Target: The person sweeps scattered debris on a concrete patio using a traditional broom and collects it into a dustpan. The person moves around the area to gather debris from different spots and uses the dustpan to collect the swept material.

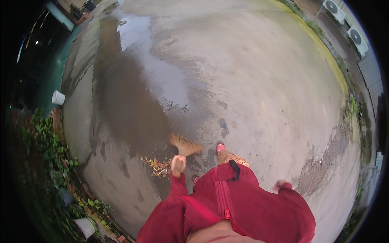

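My left hand (178, 163) is closed round the handle of a straw broom, in front of my body. Beyond the fist the broom's tan bristles (185, 145) fan out low over the wet concrete. Just left of that hand lies a small heap of fallen leaves and bits of litter (159, 167), yellow, red and brown. Out to the right, my right hand (279, 185) hangs beside my red jacket, away from the broom. It is small and blurred, so its fingers do not show clearly.
A shallow puddle (162, 77) stretches away over the concrete yard (267, 85). Along the left are a white bucket (58, 97), plants (48, 150) and a brick edging (56, 121). Air-conditioner units (356, 40) stand by the right wall. My red shoe (220, 147) is near the broom.
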`<state>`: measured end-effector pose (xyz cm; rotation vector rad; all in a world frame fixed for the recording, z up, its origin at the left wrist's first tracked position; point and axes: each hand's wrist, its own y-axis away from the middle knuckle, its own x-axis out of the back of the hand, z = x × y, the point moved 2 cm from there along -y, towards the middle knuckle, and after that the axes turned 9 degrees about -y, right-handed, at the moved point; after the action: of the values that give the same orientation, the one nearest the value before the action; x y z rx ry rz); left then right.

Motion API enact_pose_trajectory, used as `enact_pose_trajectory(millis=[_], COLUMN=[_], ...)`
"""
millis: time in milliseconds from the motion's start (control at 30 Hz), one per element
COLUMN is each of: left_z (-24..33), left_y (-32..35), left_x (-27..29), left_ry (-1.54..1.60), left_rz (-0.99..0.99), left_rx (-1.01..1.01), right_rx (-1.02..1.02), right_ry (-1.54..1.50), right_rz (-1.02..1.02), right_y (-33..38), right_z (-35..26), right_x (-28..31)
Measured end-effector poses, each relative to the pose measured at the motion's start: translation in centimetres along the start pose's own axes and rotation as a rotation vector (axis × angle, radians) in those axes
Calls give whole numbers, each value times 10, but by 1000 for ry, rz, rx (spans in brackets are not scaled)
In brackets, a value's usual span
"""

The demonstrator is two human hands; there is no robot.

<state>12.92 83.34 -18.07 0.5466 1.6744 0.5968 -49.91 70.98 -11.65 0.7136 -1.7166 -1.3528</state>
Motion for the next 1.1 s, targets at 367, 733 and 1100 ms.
enact_pose_trajectory(millis=[367,733,1100], left_z=[64,210,358], left_y=[-75,-275,-467], left_x=[-220,-400,-694], left_ry=[799,233,922], left_rz=[-256,-51,-322], left_rx=[-618,-1084,-660], right_rx=[649,449,-44], right_ry=[-1110,-768,-1153], right_rz=[122,269,297], right_y=[-110,-179,-225], right_z=[-476,-636,-740], right_x=[243,405,478])
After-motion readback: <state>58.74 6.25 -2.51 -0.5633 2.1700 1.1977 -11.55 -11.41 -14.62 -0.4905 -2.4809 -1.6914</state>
